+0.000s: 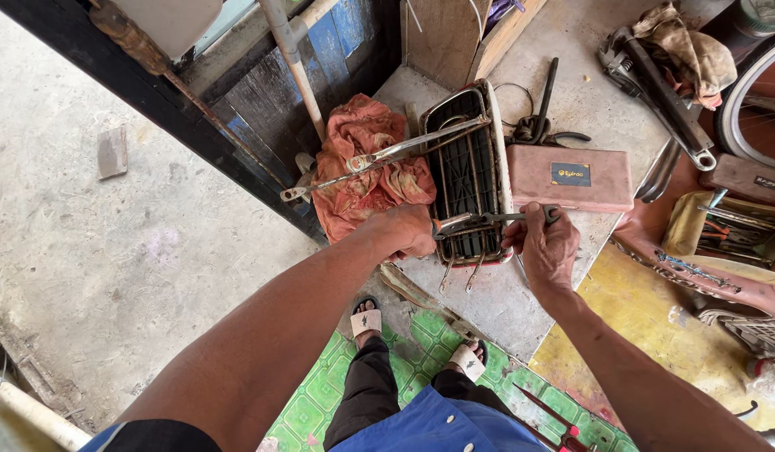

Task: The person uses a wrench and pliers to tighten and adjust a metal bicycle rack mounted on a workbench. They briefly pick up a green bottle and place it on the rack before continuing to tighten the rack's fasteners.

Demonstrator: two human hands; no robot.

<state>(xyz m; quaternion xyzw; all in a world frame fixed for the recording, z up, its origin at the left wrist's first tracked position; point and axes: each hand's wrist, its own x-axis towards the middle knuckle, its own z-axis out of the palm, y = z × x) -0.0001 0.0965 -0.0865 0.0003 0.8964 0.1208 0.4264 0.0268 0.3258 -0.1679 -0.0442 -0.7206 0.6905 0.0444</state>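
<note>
A bicycle saddle (469,172) is laid upside down near the front edge of a concrete slab (505,301), its black underside and metal rails turned up. The left hand (404,232) is closed in a fist at the near left corner of the saddle, gripping a tool of which only an orange-tipped end is seen. The right hand (546,247) is closed around the handle of a wrench (505,218), which is laid across the near rails. A long metal stay (379,157) is seen slanting from the saddle over an orange rag (362,163) bunched just to the left. A pink flat case (570,177) is placed touching the saddle's right side. Farther right, heavy wrenches (664,100) and a dirty cloth (693,46) are heaped. A bicycle wheel (751,100) is partly seen at the far right.
</note>
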